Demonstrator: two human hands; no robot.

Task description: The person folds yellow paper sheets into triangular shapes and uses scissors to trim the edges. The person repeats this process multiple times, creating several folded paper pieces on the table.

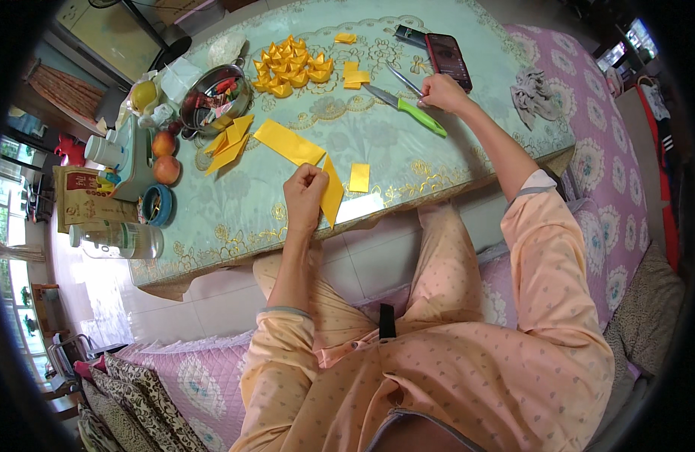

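My left hand (306,195) is closed on a folded yellow paper piece (331,192) near the table's front edge. Beyond it lies a yellow paper strip (288,142); a small yellow rectangle (359,177) is to the right. My right hand (443,93) grips the end of a slim silver metal tool (404,79), its exact kind unclear, beside a phone (448,59). A knife with a green handle (421,117) lies just in front. Several folded yellow paper pieces (291,65) cluster at the back, small yellow papers (355,78) lie beside them, and larger folded ones (230,144) sit at left.
A metal pot (216,99) with wrappers stands at the table's left, near two reddish fruits (166,170), a blue tape-like ring (157,205) and a clear jar (118,239). A crumpled grey cloth (534,97) lies at right. A dark box (409,36) is behind the phone.
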